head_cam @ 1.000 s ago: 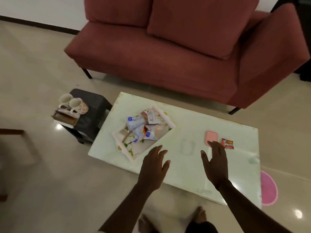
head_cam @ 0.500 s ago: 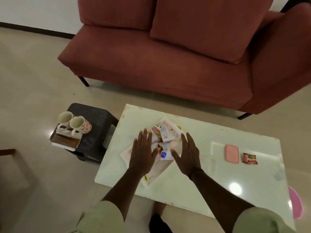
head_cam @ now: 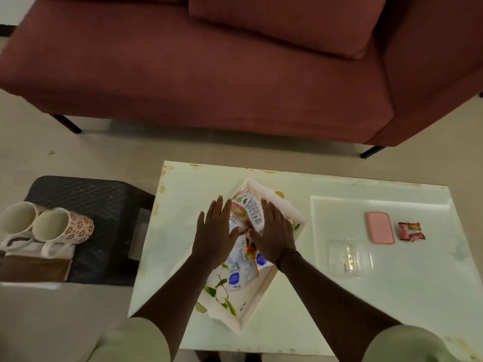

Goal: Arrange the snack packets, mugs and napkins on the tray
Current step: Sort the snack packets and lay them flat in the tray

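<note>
A white tray [head_cam: 257, 304] with a leaf print lies turned like a diamond on the pale glass table [head_cam: 300, 296]. Several snack packets [head_cam: 249, 207] are piled in it. My left hand [head_cam: 215, 233] and my right hand [head_cam: 274, 232] lie flat, fingers spread, over the pile on either side of it, holding nothing. Two mugs [head_cam: 61, 227], one white and one with a red flower print, lie on their sides on white napkins [head_cam: 34, 248] on the black stool at the left.
The black stool [head_cam: 104, 205] stands left of the table, with a brown board [head_cam: 34, 267] under the napkins. A pink lid [head_cam: 380, 227], small red candies [head_cam: 411, 231] and a clear plastic box [head_cam: 350, 258] lie on the table's right half. A red sofa [head_cam: 235, 74] runs behind.
Both hands moved from the table's near edge to over the packets in the tray and have come closer together. The view has leaned in toward the table.
</note>
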